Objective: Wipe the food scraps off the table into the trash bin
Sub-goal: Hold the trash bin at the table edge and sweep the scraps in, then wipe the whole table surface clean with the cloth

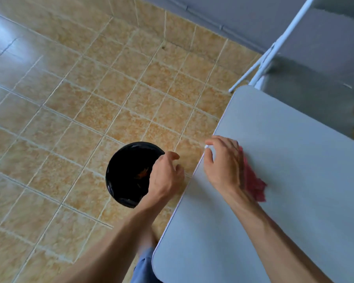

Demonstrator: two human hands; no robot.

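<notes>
Flanking one bin (129,174), two hands.

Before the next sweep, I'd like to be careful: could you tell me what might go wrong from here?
1. The trash bin stands apart from the table edge, so scraps could drop on the floor tiles between them.
2. The left hand is cupped in that gap but may miss small bits.

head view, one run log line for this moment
right hand on red cloth at table edge | left hand cupped over bin
</notes>
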